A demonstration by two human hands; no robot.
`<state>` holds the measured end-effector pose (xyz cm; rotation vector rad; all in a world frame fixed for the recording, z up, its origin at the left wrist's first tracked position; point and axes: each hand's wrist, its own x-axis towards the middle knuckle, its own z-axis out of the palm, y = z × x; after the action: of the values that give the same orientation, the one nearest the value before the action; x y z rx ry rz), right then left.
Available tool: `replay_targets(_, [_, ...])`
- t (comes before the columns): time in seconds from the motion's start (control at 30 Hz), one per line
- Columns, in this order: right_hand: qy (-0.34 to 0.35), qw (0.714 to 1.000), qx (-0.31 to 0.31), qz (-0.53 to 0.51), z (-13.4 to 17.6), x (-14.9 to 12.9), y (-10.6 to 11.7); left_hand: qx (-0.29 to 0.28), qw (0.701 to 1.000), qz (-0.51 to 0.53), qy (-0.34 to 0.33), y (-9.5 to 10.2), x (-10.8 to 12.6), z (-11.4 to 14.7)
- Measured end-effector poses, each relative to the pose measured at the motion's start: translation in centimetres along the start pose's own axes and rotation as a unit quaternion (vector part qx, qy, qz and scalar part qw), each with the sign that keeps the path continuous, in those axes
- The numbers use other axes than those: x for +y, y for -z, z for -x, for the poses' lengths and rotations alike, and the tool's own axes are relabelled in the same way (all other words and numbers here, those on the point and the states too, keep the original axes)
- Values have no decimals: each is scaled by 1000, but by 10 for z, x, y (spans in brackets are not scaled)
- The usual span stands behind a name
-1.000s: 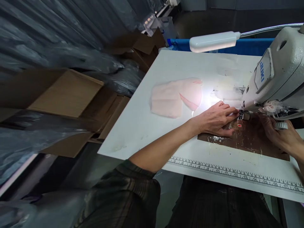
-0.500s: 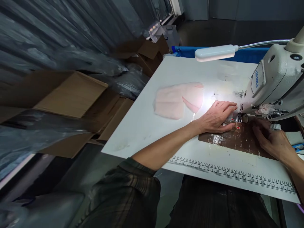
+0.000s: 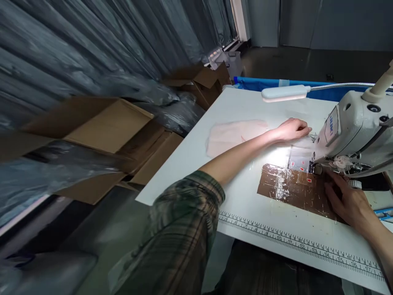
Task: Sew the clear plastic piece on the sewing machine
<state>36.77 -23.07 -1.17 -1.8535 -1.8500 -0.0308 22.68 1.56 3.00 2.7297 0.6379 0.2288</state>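
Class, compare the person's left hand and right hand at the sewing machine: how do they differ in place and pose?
The left hand is stretched far out, flat on the white table; the right hand stays near, on the brown taped patch. The left lies behind the needle, the right beside the presser foot. Both are bare and hold nothing.

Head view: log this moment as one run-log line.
left hand flat on white table, beside pink fabric | right hand on brown taped patch at sewing machine presser foot | lamp on
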Motion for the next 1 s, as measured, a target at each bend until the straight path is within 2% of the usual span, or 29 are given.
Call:
replay_targets(0.1, [10, 1000, -11, 8, 1, 3, -3, 28, 999, 2, 43, 2, -13, -17])
replay_targets(0.2, [10, 1000, -20, 19, 4, 10, -6, 15, 998, 3, 68, 7, -23, -18])
replay_targets(0.3, [28, 999, -36, 22, 5, 16, -8, 4, 995, 10, 101, 13, -27, -6])
replay_targets(0.5, [37, 999, -4, 33, 4, 15, -12, 63, 987, 14, 145, 17, -27, 33])
replay_targets(0.67, [21, 999, -6, 34, 5, 19, -15, 87, 979, 19, 184, 16, -26, 57])
replay_targets(0.83, [38, 998, -42, 24, 4, 32, -14, 115, 972, 68, 192, 13, -18, 62])
replay_targets(1.0, [4, 1000, -5, 5, 4, 28, -16, 146, 952, 150, 223, 7, -10, 49])
